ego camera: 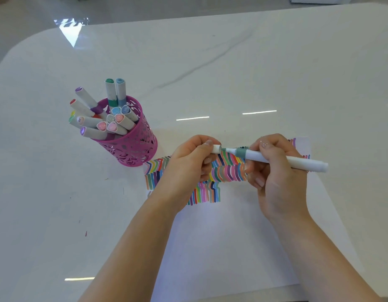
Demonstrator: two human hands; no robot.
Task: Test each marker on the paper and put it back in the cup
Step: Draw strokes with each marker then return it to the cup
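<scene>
Two hands on one marker (273, 158), held level just above the paper (221, 240). Right hand (273, 177) grips the white barrel near its grey-green collar; left hand (188, 164) pinches the small white cap (216, 148) right at the tip, a sliver of gap showing. Can't tell if the cap is going on or coming off. Either way the next move needs an axial push or pull along the barrel, kept straight.

Rest of the markers (101, 118) stand bunched in the pink cup (132, 147), left of the paper, well clear of the hands.

Cup: perforated metal, cylindrical, cut-out pattern. Markers: smooth plastic, roughly triangular colour-coded ends. Paper: thin white sheet, upper part packed with short multicolour strokes. Counter (232, 73): glossy white, faint grey veining, glare streaks.
</scene>
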